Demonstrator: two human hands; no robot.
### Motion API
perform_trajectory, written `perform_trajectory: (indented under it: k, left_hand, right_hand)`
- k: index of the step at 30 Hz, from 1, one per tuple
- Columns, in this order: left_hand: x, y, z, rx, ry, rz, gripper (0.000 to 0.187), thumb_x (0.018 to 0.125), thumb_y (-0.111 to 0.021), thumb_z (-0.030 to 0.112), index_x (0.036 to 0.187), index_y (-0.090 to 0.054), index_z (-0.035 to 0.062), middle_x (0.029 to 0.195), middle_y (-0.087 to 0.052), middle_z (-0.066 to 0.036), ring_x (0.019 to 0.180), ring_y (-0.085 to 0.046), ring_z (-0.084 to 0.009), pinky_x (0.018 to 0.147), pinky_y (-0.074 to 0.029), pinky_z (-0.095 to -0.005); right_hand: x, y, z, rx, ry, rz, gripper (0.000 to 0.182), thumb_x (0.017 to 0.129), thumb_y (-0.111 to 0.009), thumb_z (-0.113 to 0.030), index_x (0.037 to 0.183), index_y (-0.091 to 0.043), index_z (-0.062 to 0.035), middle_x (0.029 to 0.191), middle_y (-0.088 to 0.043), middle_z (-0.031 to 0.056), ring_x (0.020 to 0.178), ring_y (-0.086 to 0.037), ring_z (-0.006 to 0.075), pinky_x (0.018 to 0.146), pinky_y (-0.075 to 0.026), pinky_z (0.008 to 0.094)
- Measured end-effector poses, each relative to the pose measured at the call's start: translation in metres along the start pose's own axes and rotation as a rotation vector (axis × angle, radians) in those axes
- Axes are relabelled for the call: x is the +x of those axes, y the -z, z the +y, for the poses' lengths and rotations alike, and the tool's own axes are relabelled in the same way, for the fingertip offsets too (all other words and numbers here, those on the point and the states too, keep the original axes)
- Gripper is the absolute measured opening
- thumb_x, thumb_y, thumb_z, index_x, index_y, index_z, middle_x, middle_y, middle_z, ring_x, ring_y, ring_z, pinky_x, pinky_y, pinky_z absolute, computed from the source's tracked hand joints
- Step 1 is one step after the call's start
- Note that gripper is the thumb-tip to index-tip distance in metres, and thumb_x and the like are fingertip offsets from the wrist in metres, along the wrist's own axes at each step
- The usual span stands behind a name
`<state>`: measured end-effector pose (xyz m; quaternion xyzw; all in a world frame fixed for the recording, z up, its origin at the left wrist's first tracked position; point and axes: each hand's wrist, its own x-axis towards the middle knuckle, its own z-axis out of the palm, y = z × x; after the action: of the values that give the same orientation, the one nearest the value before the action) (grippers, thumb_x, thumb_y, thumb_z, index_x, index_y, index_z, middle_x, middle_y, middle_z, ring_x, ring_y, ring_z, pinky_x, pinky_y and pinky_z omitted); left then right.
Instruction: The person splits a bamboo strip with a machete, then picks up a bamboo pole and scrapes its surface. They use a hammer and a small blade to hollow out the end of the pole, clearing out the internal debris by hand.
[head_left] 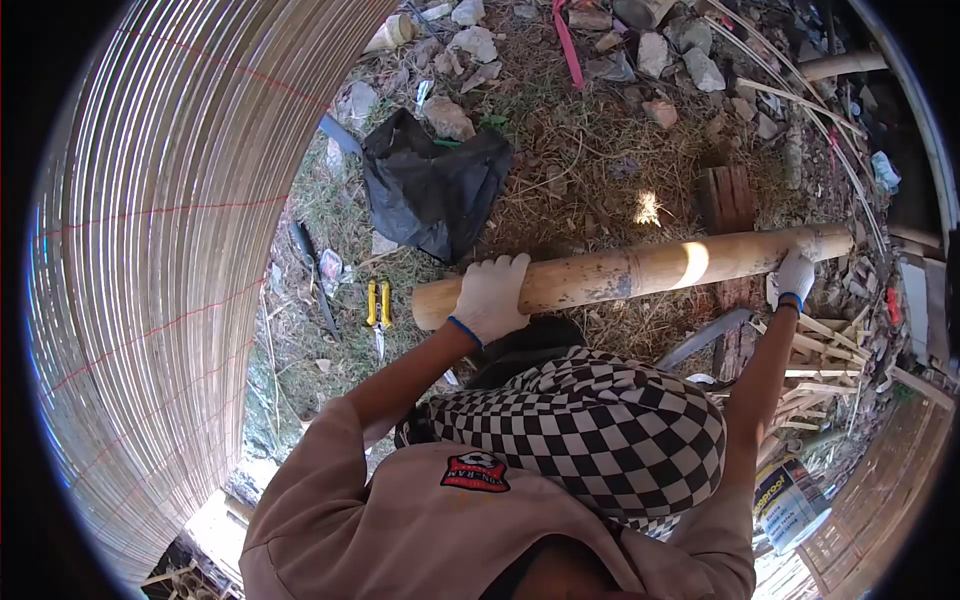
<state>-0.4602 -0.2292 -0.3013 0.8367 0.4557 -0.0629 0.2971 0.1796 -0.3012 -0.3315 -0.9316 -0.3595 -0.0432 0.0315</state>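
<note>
A thick bamboo pole [600, 278] lies crosswise in front of my knees. My left hand [492, 300], in a white work glove with a blue cuff, is wrapped over the pole near its left end. Toward the other end, my right hand [795, 275], gloved the same way, grips the pole from the near side; some of its fingers are hidden. Beneath the pole on the right is a reddish-brown wooden block [730, 200]. Close to my right forearm rests a curved metal blade [705, 338]. Yellow-handled shears [379, 315] lie left of my left hand.
A slatted bamboo screen [170, 230] curves along the left. Beyond the pole are a black plastic bag [430, 185] and several stones [703, 70]. Split bamboo pieces [815, 370] are piled at right, above a paint bucket [792, 505]. A dark long-handled tool [315, 275] lies near the screen.
</note>
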Motion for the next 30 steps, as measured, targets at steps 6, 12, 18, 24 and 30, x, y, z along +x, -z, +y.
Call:
perform_trajectory:
  k: [6, 12, 18, 24, 30]
  left_hand:
    - [0.010, 0.007, -0.014, 0.021, -0.020, 0.020, 0.085, 0.065, -0.091, 0.037, 0.137, -0.057, 0.0077, 0.115, -0.069, -0.016, 0.105, -0.070, -0.0379, 0.091, -0.056, -0.0485]
    - [0.018, 0.008, -0.013, 0.020, -0.081, -0.013, 0.092, 0.063, -0.092, 0.039, 0.141, -0.055, 0.0061, 0.114, -0.070, -0.018, 0.103, -0.071, -0.0382, 0.089, -0.058, -0.0478]
    - [0.032, 0.024, -0.010, -0.036, -0.057, -0.128, 0.099, 0.060, -0.096, 0.039, 0.143, -0.055, 0.0048, 0.130, -0.066, -0.021, 0.117, -0.065, -0.0413, 0.101, -0.052, -0.0497]
    - [0.090, 0.014, 0.119, -0.098, -0.421, 0.208, 0.114, 0.056, -0.101, 0.042, 0.149, -0.048, 0.0038, 0.142, -0.058, -0.023, 0.134, -0.053, -0.0442, 0.112, -0.041, -0.0564]
    - [0.235, -0.014, 0.282, 0.152, -0.376, -0.020, 0.104, 0.059, -0.099, 0.053, 0.135, -0.049, 0.0033, 0.126, -0.067, -0.019, 0.116, -0.069, -0.0368, 0.099, -0.056, -0.0505]
  right_hand:
    - [-0.010, -0.007, 0.010, 0.008, 0.460, 0.149, 0.029, 0.104, -0.053, -0.023, 0.095, -0.067, 0.0000, 0.077, -0.069, 0.0257, 0.074, -0.071, 0.0452, 0.066, -0.056, 0.0549]
    - [-0.023, 0.023, -0.020, 0.092, 0.213, 0.083, 0.036, 0.104, -0.055, -0.032, 0.101, -0.069, 0.0006, 0.089, -0.072, 0.0278, 0.086, -0.073, 0.0436, 0.073, -0.058, 0.0517]
    - [0.011, 0.019, -0.021, 0.001, 0.395, -0.001, 0.024, 0.103, -0.055, -0.021, 0.114, -0.070, -0.0055, 0.092, -0.072, 0.0248, 0.084, -0.072, 0.0429, 0.076, -0.060, 0.0507]
    - [-0.015, 0.062, -0.044, 0.950, -0.062, -0.139, 0.034, 0.108, -0.055, -0.036, 0.115, -0.069, -0.0061, 0.085, -0.069, 0.0120, 0.079, -0.069, 0.0282, 0.079, -0.056, 0.0395]
    - [-0.011, 0.059, -0.041, 0.373, 0.424, 0.083, 0.032, 0.107, -0.055, -0.034, 0.124, -0.069, -0.0108, 0.109, -0.075, 0.0213, 0.101, -0.071, 0.0428, 0.090, -0.057, 0.0489]
